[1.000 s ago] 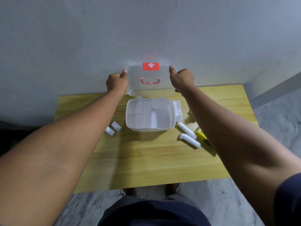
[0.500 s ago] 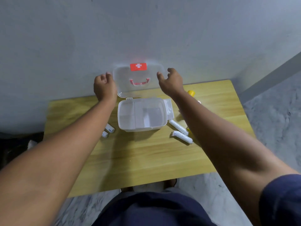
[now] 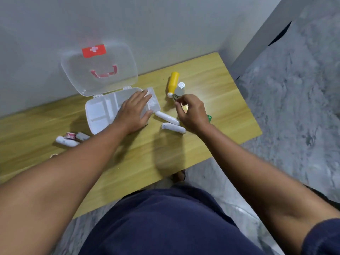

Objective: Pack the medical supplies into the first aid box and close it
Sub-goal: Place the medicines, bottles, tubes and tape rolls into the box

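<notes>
Grey wall backs a pale wooden counter (image 3: 128, 157) standing on a mottled grey floor (image 3: 294, 107). Toward the counter's far edge sits the first aid box (image 3: 97, 115), a clear plastic case with inner dividers. Its lid (image 3: 77, 74) is raised and leans back against the wall, showing a red cross label (image 3: 93, 50) and a red handle (image 3: 104, 74).

The left hand (image 3: 133, 113) lies flat on the right part of the open box, fingers straight and spread a little. The right hand (image 3: 191, 111) is nearer the counter's right edge, its fingers curled at the base of a small clear bottle (image 3: 180, 90) with a white cap. Whether it actually grips that bottle cannot be told.

A yellow bottle (image 3: 174, 82) lies just beside the clear one, closer to the far edge. Two white rolls (image 3: 166, 117) (image 3: 173, 128) lie between the hands, just right of the box. A green item (image 3: 209, 118) peeks from behind the right hand.

Near the counter's left edge, well apart from these, lie another white roll (image 3: 66, 142), a red-and-white tape roll (image 3: 70, 135) and a small pale packet (image 3: 82, 136), close together.
</notes>
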